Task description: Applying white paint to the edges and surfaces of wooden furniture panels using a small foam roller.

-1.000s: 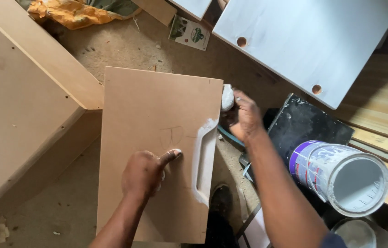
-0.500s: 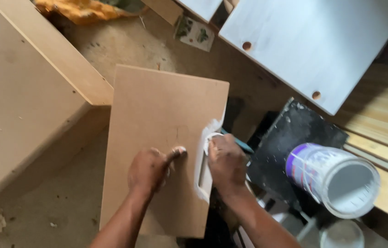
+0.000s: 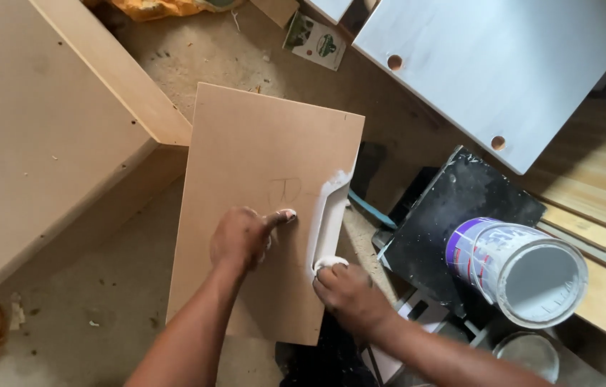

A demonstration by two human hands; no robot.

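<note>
- While my left hand presses flat, fingers loosely spread, on the brown fibreboard panel to steady it, nothing is gripped.
- My right hand is curled closed around a white putty-laden pad, smearing a white stripe along the panel's right edge.
- A tilted paint bucket sits near, within reach.

A brown fibreboard panel is seen lying on the dusty floor, and upon it the left hand is pressed flat, one fingertip smeared white, just left of a white filler streak that runs along the panel's right edge. At the lower end of that streak a white wad is gripped by the right hand. To the right of the panel a tipped paint can (its open mouth facing the viewer) is seen beside a black board, and a white-painted panel lies above and to the right.
</note>
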